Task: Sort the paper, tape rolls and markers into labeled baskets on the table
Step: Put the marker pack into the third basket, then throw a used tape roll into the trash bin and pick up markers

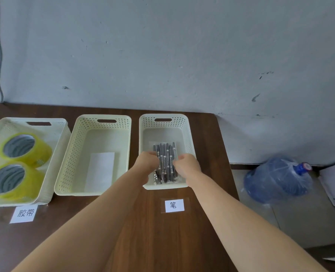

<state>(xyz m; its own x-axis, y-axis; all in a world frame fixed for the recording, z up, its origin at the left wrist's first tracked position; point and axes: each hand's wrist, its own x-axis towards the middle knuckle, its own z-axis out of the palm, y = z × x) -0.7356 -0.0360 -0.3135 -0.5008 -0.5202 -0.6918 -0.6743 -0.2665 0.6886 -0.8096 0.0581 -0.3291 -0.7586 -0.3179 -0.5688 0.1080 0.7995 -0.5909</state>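
Gripping marker pack (166, 163) inside right basket (188, 134): left hand (147, 163), right hand (186, 164) both clamped.

Three cream perforated baskets in a row; left basket (15, 122) holds a far tape roll (45, 152) and a near tape roll (32, 179), both yellow, just beside each other, openings upward; middle basket (72, 154) holds a white paper sheet (101, 171) lying flat; right basket (182, 124) holds a clear-wrapped pack of dark markers (165, 160), gripped at its sides by left hand (148, 161) and right hand (186, 163).
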